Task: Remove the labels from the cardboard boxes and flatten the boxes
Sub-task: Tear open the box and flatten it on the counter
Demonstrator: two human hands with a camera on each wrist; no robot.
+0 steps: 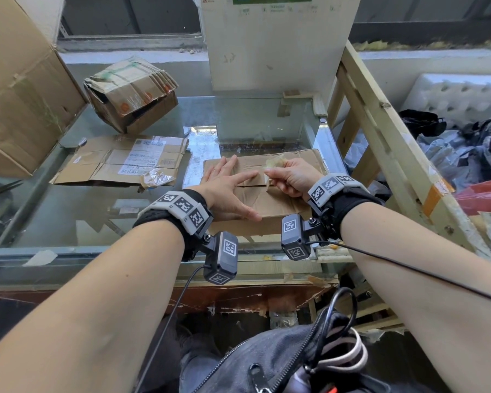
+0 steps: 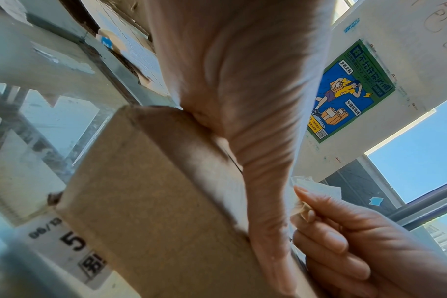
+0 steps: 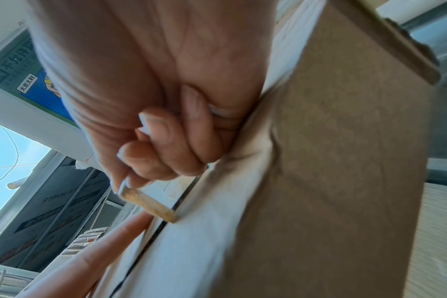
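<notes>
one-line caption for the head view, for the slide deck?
Left hand presses the flattened cardboard box on the glass table while the right hand peels off a tape strip.

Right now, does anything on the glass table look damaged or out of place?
Yes. The crumpled box at the back left sits tilted and badly crushed, not yet flattened. The flattened box to the left still carries its labels. The right hand pinches peeled tape while the left hand presses the cardboard.

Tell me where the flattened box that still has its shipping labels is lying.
In the head view, the flattened labelled box lies on the glass table, left of the left hand and just in front of the crumpled open box.
</notes>
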